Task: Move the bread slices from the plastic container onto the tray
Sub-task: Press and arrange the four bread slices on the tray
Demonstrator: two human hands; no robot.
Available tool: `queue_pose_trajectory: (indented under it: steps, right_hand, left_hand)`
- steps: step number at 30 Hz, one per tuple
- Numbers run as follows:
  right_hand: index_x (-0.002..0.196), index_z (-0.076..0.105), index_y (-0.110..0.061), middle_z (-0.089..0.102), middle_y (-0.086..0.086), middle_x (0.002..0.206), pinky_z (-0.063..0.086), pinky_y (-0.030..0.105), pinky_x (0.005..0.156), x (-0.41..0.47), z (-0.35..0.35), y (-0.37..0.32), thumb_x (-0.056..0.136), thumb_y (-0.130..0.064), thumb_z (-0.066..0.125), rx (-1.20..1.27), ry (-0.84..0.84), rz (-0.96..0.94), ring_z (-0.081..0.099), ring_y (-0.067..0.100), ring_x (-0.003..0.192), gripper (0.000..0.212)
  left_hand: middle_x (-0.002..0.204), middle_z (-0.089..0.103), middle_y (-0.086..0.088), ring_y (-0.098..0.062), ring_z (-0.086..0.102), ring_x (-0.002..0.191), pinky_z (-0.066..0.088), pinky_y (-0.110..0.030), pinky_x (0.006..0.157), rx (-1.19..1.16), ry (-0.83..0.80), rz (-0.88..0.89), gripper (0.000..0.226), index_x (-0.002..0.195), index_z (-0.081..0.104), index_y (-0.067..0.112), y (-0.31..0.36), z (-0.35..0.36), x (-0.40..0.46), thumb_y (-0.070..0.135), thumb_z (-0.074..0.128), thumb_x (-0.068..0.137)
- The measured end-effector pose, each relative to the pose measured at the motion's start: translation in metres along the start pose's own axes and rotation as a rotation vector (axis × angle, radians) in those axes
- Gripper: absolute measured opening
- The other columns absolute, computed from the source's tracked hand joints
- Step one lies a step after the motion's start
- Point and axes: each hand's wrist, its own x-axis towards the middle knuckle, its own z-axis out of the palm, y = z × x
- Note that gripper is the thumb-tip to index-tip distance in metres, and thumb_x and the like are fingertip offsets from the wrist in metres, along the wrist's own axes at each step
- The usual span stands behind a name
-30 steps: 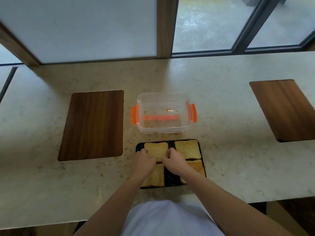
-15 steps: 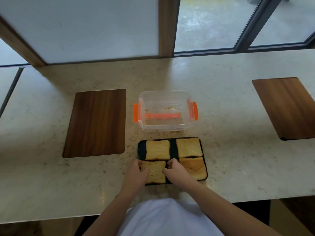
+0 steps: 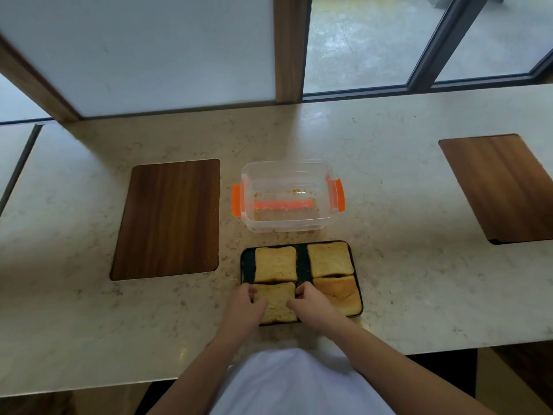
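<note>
A black tray (image 3: pixel 302 259) lies near the counter's front edge with several toasted bread slices on it in a grid. My left hand (image 3: pixel 247 310) and my right hand (image 3: pixel 308 304) pinch the two sides of the near-left slice (image 3: pixel 278 302), which rests flat on the tray. The far-left slice (image 3: pixel 275 264), far-right slice (image 3: pixel 329 260) and near-right slice (image 3: pixel 339 295) lie untouched. Behind the tray stands the clear plastic container (image 3: pixel 287 196) with orange clips; only crumbs show inside.
Two dark wooden boards are set into the pale stone counter, one at the left (image 3: pixel 170 218) and one at the far right (image 3: pixel 502 187). Windows and a wooden post rise behind the counter. The counter's front edge runs just below the tray.
Both hands have drawn back from the far-left slice to the near-left slice and now hold its edges. The far-left slice lies uncovered.
</note>
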Motion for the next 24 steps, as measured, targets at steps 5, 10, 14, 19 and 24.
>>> queue_pose_trajectory:
  steps: [5, 10, 14, 19, 24]
  right_hand:
    - [0.111, 0.050, -0.020, 0.062, 0.002, 0.098, 0.044, 0.028, 0.059, 0.003, -0.014, 0.000, 0.090, -0.035, 0.062, -0.003, 0.027, 0.025, 0.057, 0.013, 0.078, 0.028]
    - [0.110, 0.049, -0.019, 0.064, 0.006, 0.101, 0.059, 0.040, 0.079, 0.006, -0.021, 0.001, 0.089, -0.032, 0.063, 0.035, 0.032, 0.054, 0.059, 0.015, 0.082, 0.028]
    - [0.142, 0.042, -0.013, 0.061, 0.002, 0.103, 0.058, 0.035, 0.073, 0.013, -0.028, -0.007, 0.090, -0.030, 0.062, 0.122, 0.060, 0.062, 0.057, 0.011, 0.086, 0.058]
    - [0.156, 0.026, -0.016, 0.060, 0.000, 0.100, 0.055, 0.029, 0.062, 0.019, -0.029, -0.026, 0.091, -0.030, 0.058, 0.140, 0.051, 0.068, 0.061, 0.013, 0.081, 0.074]
    - [0.152, 0.031, -0.017, 0.059, 0.000, 0.102, 0.058, 0.035, 0.075, 0.023, -0.030, -0.027, 0.089, -0.034, 0.057, 0.096, 0.046, 0.064, 0.058, 0.014, 0.084, 0.070]
  left_hand:
    - [0.090, 0.058, 0.005, -0.004, 0.055, 0.076, 0.044, -0.022, 0.060, 0.030, -0.016, 0.038, 0.027, 0.114, 0.054, 0.020, 0.009, 0.006, 0.002, 0.027, 0.063, 0.090]
    - [0.090, 0.058, 0.006, -0.006, 0.058, 0.073, 0.044, -0.022, 0.056, 0.044, -0.016, 0.044, 0.025, 0.112, 0.053, 0.021, 0.012, 0.006, 0.004, 0.026, 0.063, 0.090]
    - [0.087, 0.055, 0.012, 0.000, 0.053, 0.068, 0.043, -0.018, 0.054, 0.006, 0.024, 0.055, 0.027, 0.117, 0.053, 0.016, 0.021, -0.001, 0.016, 0.020, 0.061, 0.092]
    - [0.128, 0.056, 0.005, -0.003, 0.055, 0.092, 0.041, -0.022, 0.069, -0.034, -0.025, 0.034, 0.058, 0.146, 0.041, 0.015, 0.034, -0.001, 0.027, 0.032, 0.059, 0.095]
    - [0.143, 0.045, -0.008, -0.012, 0.057, 0.095, 0.055, -0.040, 0.083, -0.028, -0.101, -0.030, 0.070, 0.151, 0.032, 0.020, 0.045, 0.001, 0.031, 0.042, 0.056, 0.088]
